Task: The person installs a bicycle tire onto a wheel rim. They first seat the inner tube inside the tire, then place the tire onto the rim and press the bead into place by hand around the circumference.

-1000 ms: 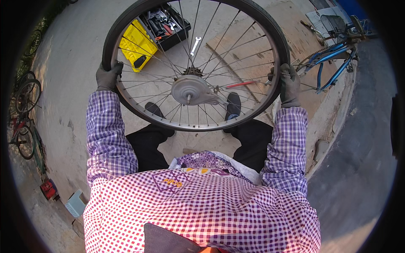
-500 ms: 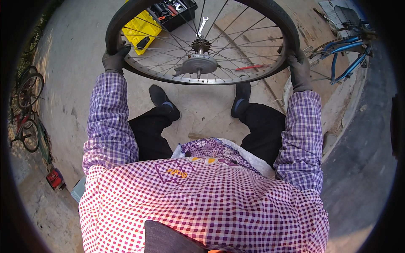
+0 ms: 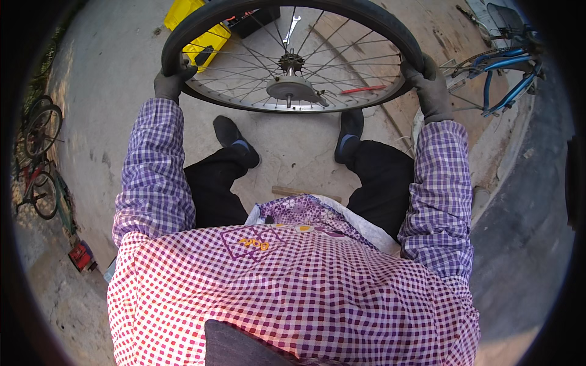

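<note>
A bicycle wheel (image 3: pixel 293 108) with a black tyre is held out in front of me, tilted, above the ground. My left hand (image 3: pixel 171 82), in a dark grey glove, grips the tyre and rim at the left side. Gloved the same way, my right hand (image 3: pixel 429 91) closes round the wheel's right side. At the hub are a dark sprocket cluster (image 3: pixel 291 61) and a grey drum brake (image 3: pixel 288 89) with its arm pointing to the right. The wheel's far edge runs out of the picture.
Through the spokes show a wrench (image 3: pixel 293 29) and a thin red tool (image 3: pixel 363 89). A black toolbox (image 3: pixel 253 22) with a yellow lid (image 3: pixel 207 46) stands behind. At right lies a blue bicycle frame (image 3: pixel 503 64); more bicycles (image 3: pixel 43 131) stand far left. A wooden strip (image 3: pixel 305 194) lies between my feet.
The brake's arm has swung from the left side of the hub to the right. The wheel has risen a little in the picture, both hands still gripping it.
</note>
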The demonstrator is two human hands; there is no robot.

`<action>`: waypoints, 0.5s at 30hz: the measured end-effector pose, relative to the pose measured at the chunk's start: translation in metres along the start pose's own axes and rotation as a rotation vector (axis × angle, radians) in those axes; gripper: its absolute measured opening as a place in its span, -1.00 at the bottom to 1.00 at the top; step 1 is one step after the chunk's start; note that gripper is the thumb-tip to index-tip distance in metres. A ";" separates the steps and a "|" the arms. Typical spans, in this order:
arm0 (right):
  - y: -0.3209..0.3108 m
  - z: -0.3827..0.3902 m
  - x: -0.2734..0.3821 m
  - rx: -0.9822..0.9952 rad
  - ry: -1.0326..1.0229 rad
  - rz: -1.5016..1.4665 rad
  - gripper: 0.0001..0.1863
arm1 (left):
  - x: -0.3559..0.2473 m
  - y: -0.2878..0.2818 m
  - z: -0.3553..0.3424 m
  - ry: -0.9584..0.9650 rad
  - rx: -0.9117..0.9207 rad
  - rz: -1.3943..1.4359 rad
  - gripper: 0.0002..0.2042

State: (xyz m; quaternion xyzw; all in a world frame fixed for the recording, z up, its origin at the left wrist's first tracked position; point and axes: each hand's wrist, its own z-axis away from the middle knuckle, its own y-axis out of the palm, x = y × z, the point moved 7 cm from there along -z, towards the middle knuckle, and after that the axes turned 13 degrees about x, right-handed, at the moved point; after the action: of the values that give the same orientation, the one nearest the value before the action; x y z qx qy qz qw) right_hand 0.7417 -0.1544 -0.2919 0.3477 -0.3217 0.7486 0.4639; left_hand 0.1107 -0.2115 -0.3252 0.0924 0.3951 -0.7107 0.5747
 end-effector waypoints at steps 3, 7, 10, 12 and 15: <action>0.014 -0.005 0.007 0.030 0.038 0.057 -0.53 | 0.017 -0.008 0.014 -0.074 -0.042 0.044 -0.44; 0.038 -0.013 0.000 0.064 0.090 -0.004 -0.56 | 0.039 -0.018 0.021 -0.091 -0.072 0.061 -0.45; 0.050 -0.016 0.001 0.051 0.030 -0.060 -0.60 | 0.047 -0.026 0.016 -0.069 -0.092 0.052 -0.46; 0.052 -0.015 0.003 0.031 0.032 -0.043 -0.60 | 0.048 -0.029 0.012 -0.016 -0.081 0.082 -0.47; 0.054 -0.014 0.009 0.025 0.000 -0.069 -0.60 | 0.048 -0.035 0.011 0.045 -0.054 0.173 -0.46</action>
State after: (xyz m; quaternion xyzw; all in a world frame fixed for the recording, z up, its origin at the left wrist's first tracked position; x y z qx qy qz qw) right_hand 0.6857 -0.1582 -0.3008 0.3646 -0.3001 0.7361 0.4850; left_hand 0.0681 -0.2535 -0.3297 0.1264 0.4174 -0.6454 0.6271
